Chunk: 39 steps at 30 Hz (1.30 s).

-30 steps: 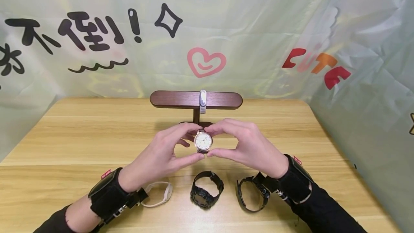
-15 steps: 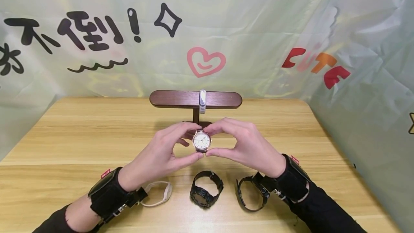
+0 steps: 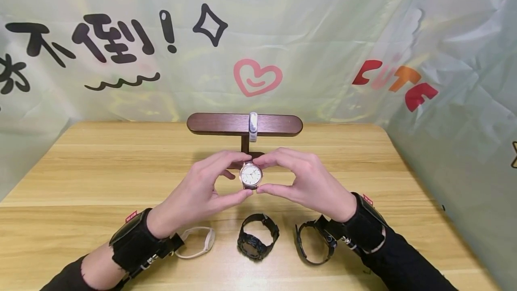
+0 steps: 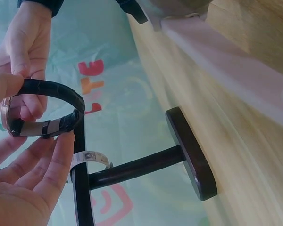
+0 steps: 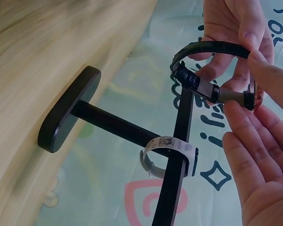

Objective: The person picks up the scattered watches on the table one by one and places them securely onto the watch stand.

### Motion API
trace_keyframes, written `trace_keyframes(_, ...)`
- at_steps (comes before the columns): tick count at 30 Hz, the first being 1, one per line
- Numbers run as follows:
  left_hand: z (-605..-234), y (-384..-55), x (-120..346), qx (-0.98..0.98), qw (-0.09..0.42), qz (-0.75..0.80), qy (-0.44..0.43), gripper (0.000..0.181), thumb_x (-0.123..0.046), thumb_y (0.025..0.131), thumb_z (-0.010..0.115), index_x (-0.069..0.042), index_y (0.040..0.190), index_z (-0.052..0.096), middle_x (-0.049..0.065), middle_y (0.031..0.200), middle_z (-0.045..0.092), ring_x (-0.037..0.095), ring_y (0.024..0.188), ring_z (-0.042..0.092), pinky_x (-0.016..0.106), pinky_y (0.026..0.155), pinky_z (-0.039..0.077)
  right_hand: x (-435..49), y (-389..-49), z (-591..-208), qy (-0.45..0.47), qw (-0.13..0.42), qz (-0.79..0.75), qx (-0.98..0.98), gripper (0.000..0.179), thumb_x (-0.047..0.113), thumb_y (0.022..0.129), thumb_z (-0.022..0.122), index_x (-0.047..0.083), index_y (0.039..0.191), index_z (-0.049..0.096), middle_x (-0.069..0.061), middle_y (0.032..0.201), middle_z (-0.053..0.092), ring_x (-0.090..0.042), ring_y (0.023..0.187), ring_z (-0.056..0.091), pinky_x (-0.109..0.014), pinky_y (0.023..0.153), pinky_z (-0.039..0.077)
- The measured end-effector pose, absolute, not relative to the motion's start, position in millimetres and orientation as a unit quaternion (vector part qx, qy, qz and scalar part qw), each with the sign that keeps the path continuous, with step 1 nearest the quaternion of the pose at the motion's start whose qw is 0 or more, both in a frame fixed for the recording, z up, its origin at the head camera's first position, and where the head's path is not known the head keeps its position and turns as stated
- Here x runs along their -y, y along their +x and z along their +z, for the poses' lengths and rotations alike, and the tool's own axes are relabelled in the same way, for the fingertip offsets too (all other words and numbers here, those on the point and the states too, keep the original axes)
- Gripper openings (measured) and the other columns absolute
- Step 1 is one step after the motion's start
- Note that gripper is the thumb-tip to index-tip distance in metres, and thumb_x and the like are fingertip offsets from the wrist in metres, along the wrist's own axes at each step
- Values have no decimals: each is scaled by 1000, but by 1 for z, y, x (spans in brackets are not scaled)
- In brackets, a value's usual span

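Note:
Between both hands a round wristwatch (image 3: 251,175) with a white dial and rose-gold case is held up in front of the stand. My left hand (image 3: 206,178) pinches it from the left, thumb below and fingers above; my right hand (image 3: 300,176) does the same from the right. In the left wrist view the watch's dark strap (image 4: 56,89) forms a closed loop, face turned away. A dark wooden watch stand (image 3: 218,123) is behind, its T-bar carrying a pale fitness band (image 3: 253,125). The right wrist view shows the strap loop (image 5: 212,47) overlapping the bar's end.
Nearer me on the wooden table (image 3: 101,169) lie a white band (image 3: 209,239), a black sports watch (image 3: 251,245) and another black watch (image 3: 299,244) partly behind my right wrist strap. A printed backdrop (image 3: 315,21) rises behind the table.
The wristwatch has shifted slightly left and a touch upward, its face turning a little. Both hands keep the same pinch, and the stand and other watches stay in place.

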<state>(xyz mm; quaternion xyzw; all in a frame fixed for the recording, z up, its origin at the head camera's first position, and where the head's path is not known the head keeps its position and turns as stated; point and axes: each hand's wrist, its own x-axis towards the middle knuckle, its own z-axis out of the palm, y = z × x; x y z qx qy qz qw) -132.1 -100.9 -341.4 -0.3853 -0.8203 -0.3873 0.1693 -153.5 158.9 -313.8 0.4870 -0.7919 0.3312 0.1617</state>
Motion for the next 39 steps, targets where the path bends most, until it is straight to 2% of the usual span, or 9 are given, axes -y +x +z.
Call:
trace_keyframes(9,-341,-137,105,812,183,-391,-393,57,-15,86,90,-10,138,65,0,125,73,11,106,72,23,82,64,-164,-162,-314,493,173,336,784,45,11,83,93,7,125,75,-3,117,80,-16,109,77,-27,98,62)
trace_keyframes(16,-339,-143,112,818,189,-380,-387,56,-14,85,91,-10,135,67,1,121,74,11,95,72,27,78,65,-184,-180,-315,429,226,313,817,36,4,86,89,8,120,76,-5,117,80,-20,108,76,-28,99,60)
trace_keyframes(20,-337,-145,122,831,193,-368,-370,58,-15,84,92,-10,136,66,0,121,75,11,99,72,27,79,65,-195,-189,-315,377,245,306,839,36,3,88,87,9,122,77,-6,120,77,-23,113,72,-29,101,56)
trace_keyframes(26,-335,-147,149,849,212,-348,-336,62,-12,80,95,-9,136,67,2,122,77,16,107,73,29,80,65,-205,-199,-314,321,243,306,863,35,5,92,84,9,127,76,-9,128,72,-27,121,68,-39,103,54)
trace_keyframes(32,-334,-148,177,863,234,-330,-302,63,-8,78,95,-10,134,68,2,122,76,16,108,73,22,79,63,-210,-205,-317,291,230,302,878,38,9,96,81,10,133,74,-10,133,70,-29,124,66,-45,103,54)
trace_keyframes(39,-329,-149,203,876,253,-311,-270,63,-4,75,95,-9,132,69,3,121,76,2,109,67,11,81,58,-212,-210,-320,273,220,314,882,40,9,97,80,8,137,72,-13,133,70,-31,118,68,-48,99,55)
